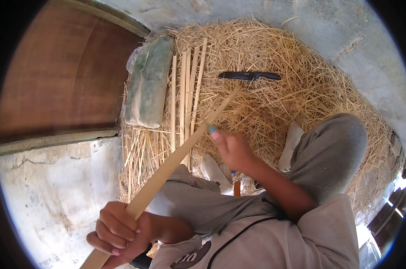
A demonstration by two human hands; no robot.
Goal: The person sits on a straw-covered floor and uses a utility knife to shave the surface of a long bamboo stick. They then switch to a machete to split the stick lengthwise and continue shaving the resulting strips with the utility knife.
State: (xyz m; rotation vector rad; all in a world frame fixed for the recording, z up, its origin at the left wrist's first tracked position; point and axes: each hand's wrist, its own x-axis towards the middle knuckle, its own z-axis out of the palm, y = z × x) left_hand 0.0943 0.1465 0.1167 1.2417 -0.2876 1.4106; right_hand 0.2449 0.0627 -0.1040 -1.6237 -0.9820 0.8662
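A long, flat pale wooden strip (169,167) slants from the lower left up toward the straw. My left hand (120,233) is wrapped round its near end. Beside the strip's middle, my right hand (233,150) is closed, thumb toward the strip. A small blue piece (212,128) shows at the thumb, touching or very close to the strip's edge; the rest of what that hand holds is hidden. Beyond the strip's far tip, a black knife (250,75), blade pointing left, lies on the straw.
Loose straw (274,49) covers the floor. Several thin wooden strips (185,89) lie at the left, alongside a greenish plastic-wrapped bundle (150,83). An orange-brown piece (237,188) sits between my legs. Concrete walls (64,197) and a brown panel (68,71) close in the space.
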